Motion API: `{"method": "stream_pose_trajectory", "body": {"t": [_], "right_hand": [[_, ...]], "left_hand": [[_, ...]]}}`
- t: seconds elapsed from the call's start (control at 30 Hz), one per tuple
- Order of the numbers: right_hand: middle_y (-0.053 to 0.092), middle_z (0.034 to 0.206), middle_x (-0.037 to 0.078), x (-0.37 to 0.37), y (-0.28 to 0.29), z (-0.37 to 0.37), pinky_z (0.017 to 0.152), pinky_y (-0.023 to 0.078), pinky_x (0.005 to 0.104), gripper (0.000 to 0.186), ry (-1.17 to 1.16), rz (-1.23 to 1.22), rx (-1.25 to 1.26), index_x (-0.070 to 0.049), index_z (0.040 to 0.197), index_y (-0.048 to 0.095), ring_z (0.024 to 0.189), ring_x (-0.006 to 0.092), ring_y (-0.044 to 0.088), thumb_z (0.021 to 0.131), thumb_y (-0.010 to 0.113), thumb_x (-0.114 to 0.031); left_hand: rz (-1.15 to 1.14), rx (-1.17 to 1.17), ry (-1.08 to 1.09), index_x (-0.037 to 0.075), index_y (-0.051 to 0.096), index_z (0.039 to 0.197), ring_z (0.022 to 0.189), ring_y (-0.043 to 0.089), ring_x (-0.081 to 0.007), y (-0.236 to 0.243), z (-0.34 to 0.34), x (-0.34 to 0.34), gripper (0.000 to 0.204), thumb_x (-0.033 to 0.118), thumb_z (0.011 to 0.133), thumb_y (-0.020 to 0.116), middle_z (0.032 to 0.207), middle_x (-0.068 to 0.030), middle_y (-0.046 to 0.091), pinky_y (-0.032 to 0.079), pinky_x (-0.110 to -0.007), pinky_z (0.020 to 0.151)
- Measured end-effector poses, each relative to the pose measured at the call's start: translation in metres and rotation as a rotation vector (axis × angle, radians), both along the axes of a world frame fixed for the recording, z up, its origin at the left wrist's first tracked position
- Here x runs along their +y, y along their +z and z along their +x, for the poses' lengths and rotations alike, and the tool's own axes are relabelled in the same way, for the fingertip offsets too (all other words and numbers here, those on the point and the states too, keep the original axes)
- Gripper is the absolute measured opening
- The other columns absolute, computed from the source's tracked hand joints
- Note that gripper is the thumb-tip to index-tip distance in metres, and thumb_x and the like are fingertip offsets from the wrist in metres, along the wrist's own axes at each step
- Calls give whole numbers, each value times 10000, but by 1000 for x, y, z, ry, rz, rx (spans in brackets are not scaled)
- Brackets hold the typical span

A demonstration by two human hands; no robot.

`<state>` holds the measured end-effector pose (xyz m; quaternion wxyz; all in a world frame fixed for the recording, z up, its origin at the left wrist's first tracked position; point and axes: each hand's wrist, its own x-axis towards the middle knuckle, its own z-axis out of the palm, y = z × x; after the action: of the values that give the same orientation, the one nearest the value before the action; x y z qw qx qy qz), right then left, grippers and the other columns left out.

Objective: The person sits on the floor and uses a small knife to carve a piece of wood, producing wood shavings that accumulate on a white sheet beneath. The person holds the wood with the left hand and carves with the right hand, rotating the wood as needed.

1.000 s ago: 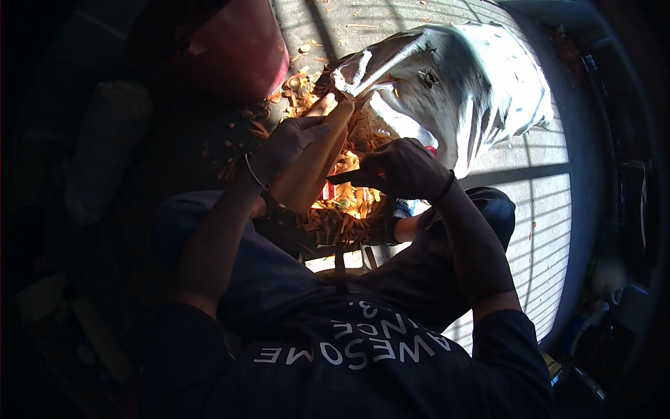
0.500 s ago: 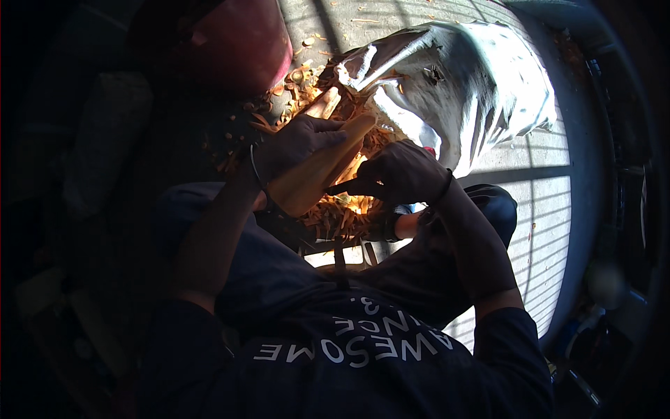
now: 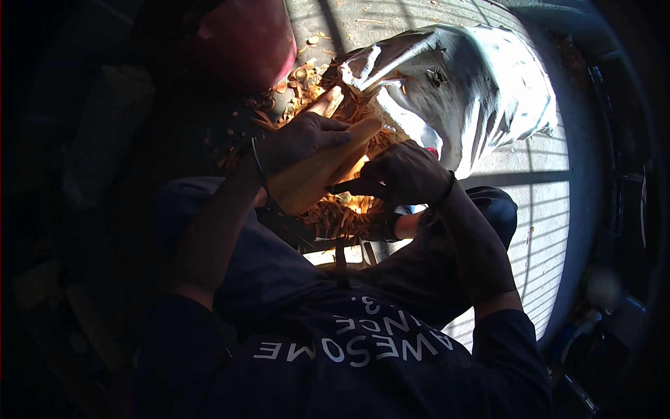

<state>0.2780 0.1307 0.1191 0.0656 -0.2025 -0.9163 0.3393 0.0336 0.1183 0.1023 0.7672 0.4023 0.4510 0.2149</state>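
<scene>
My left hand point(image 3: 299, 145) is closed round a long, tapered, smooth piece of wood point(image 3: 301, 183), orange-brown in colour. The piece slants from lower left to upper right, its narrow end past my fingers. My right hand point(image 3: 406, 172) is closed on a dark, thin-bladed tool, seemingly a knife point(image 3: 343, 187). Its tip meets or nearly meets the wood's right edge; shadow hides whether it touches. My fingers cover most of the handle. Curled orange shavings point(image 3: 335, 220) lie in a heap beneath both hands. Just beyond my left hand is another pale wooden piece point(image 3: 326, 103).
A dark red rounded container point(image 3: 244, 49) stands at the far left. To the far right lies a large white sack point(image 3: 481, 84), its mouth toward the shavings. Sunlit floor point(image 3: 541, 230) with barred shadows stretches along the right. My bent knees flank the work.
The wood and both hands have shifted very slightly, with the narrow end a little further right. My grip on wood and knife looks the same.
</scene>
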Motion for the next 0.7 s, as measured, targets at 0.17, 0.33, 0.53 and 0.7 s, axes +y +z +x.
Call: {"method": "stream_pose_trajectory", "body": {"t": [0.17, 0.33, 0.53, 0.7], "right_hand": [[654, 637, 89, 2, -1, 3, 542, 469, 390, 200, -15, 51, 52, -132, 794, 757, 561, 284, 639, 882, 767, -311], [654, 632, 84, 0, 5, 0, 530, 466, 395, 196, -30, 109, -48, -170, 835, 782, 548, 283, 636, 878, 764, -361], [662, 639, 85, -1, 2, 2, 529, 467, 399, 203, -41, 148, 17, -173, 823, 776, 561, 286, 641, 863, 773, -372], [668, 646, 80, -1, 7, 3, 536, 474, 400, 226, -66, 161, -28, -156, 812, 766, 581, 299, 653, 861, 773, -377]], "left_hand": [[51, 45, -39, -34, 623, 1292, 799, 681, -148, 7, 3, 4, 362, 219, 1038, 576, 995, -108, 707, 581, -294, 733], [80, 24, -39, -36, 619, 1299, 801, 681, -146, -6, -2, 1, 359, 204, 1035, 578, 1009, -109, 707, 582, -300, 741], [39, -37, -96, -31, 601, 1329, 832, 687, -151, -10, -2, 3, 367, 182, 1031, 583, 1029, -103, 706, 583, -304, 776], [40, -27, -68, -18, 642, 1297, 899, 676, -110, -16, -4, 3, 397, 240, 996, 657, 1084, -80, 727, 546, -268, 839]]}}
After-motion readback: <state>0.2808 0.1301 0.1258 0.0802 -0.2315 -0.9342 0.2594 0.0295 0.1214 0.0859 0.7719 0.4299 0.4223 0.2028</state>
